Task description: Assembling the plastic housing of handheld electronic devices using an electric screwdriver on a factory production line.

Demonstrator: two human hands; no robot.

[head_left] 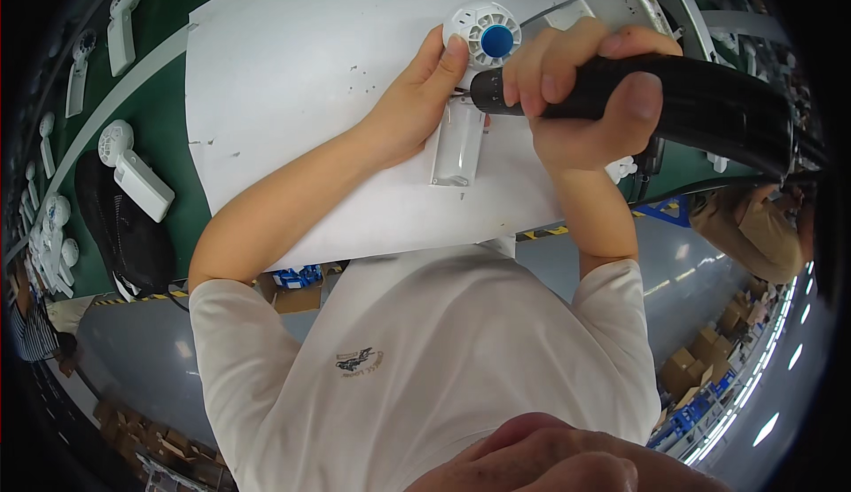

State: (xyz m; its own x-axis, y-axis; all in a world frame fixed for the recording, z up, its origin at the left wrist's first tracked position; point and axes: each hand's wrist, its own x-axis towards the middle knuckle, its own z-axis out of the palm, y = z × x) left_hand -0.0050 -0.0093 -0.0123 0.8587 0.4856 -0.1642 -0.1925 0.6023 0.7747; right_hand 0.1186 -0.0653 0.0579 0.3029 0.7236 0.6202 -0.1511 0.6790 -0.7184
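A white handheld fan [457, 148] lies on a white sheet, its round vented head with a blue centre pointing away from me. My left hand [409, 109] grips it around the neck, thumb on the edge of the head. My right hand [592, 93] is wrapped around a thick black electric screwdriver [709, 106], held almost level from the right. The screwdriver's thin tip meets the fan at the neck, just under the head, close to my left fingers. Whether a screw sits at the tip is too small to tell.
The white sheet [284, 84] covers much of a green bench [168, 22]. Several white fans, one of them close by [142, 182], and a black pouch [124, 222] lie at the left. A metal fixture [651, 4] stands far right; a cable runs below the screwdriver. Another person [753, 235] is at the right.
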